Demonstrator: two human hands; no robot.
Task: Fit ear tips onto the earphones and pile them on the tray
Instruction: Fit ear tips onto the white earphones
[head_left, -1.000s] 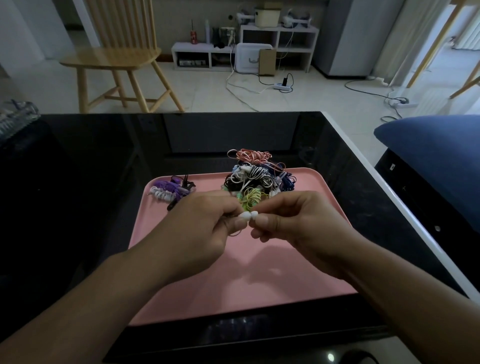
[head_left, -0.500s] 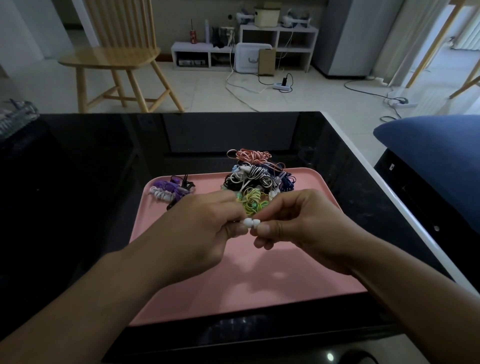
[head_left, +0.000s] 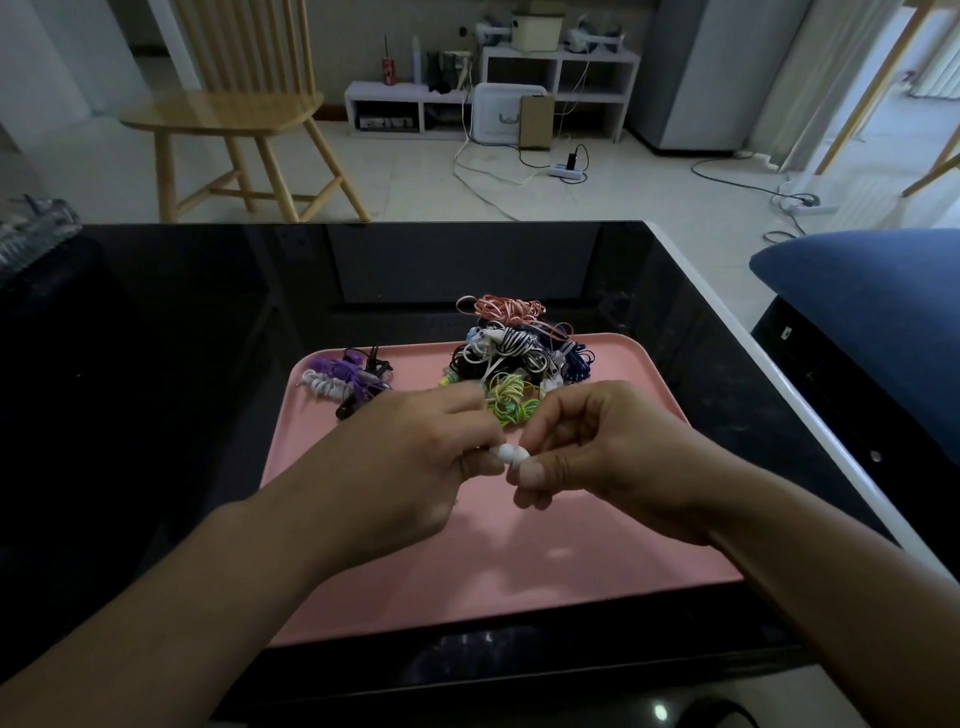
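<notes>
Above the pink tray (head_left: 571, 561), my left hand (head_left: 410, 467) and my right hand (head_left: 608, 457) meet fingertip to fingertip. Between them sits a small white earbud with its ear tip (head_left: 511, 455); the left fingers pinch one end, the right thumb and forefinger pinch the other. Its cable is hidden in my left hand. A tangled pile of coiled earphones (head_left: 519, 358) in pink, black, white, blue and green lies at the tray's far middle. A smaller purple and white bundle (head_left: 345, 382) lies at the far left corner.
The tray rests on a glossy black table (head_left: 156, 364) with a white right edge. A wooden chair (head_left: 239, 114) stands beyond the table. A blue cushion (head_left: 872, 312) is at the right. A glass object (head_left: 31, 234) sits at the table's far left.
Both hands have drifted slightly lower and nearer to me over the tray. The white earbud piece shows more between the fingertips than a second ago.
</notes>
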